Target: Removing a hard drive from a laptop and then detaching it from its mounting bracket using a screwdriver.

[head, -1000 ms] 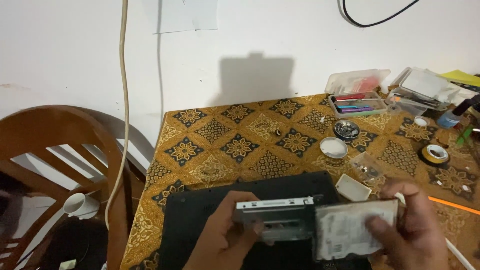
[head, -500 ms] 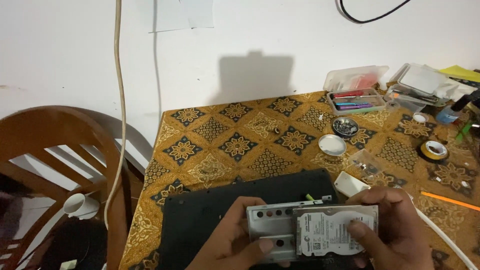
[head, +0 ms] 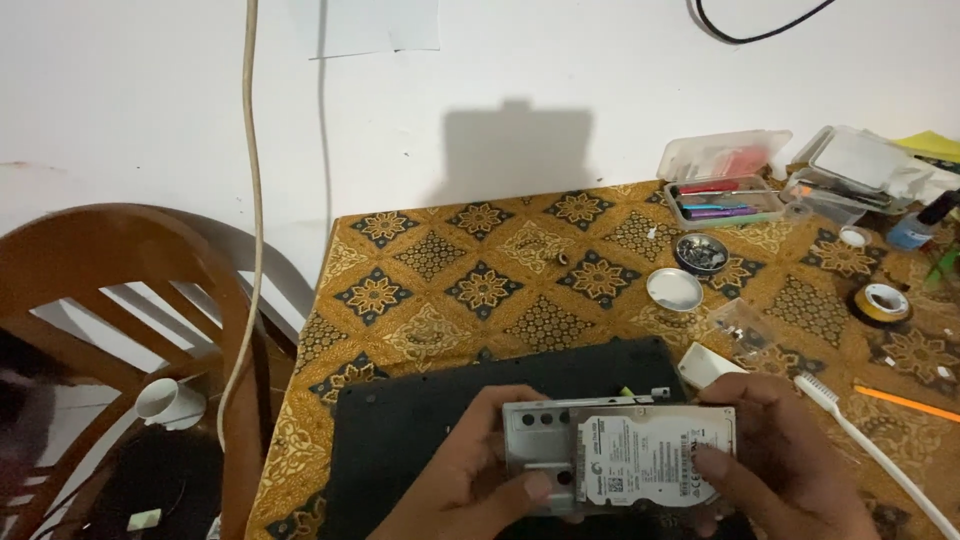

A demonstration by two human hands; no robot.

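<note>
My left hand [head: 470, 480] grips the left end of a grey metal drive bracket [head: 535, 445], thumb pressed on its lower edge. My right hand [head: 775, 465] holds a silver hard drive [head: 650, 460] with a white label, lying flat and partly inside the bracket. Both are held just above a black laptop base [head: 400, 440] that lies on the patterned tablecloth [head: 480, 280] near the table's front edge.
Behind my hands lie a small round tin lid [head: 675, 288], a tin of screws [head: 700, 250], a clear tray of tools [head: 720, 195], a roll of tape [head: 880, 302], a white toothbrush [head: 870, 445] and an orange pencil [head: 905, 402]. A wooden chair [head: 130, 290] stands at the left.
The hard drive was tilted up in my right hand beside the bracket; now it lies flat, label up, slid leftward onto the bracket. Both hands have dropped slightly toward the laptop.
</note>
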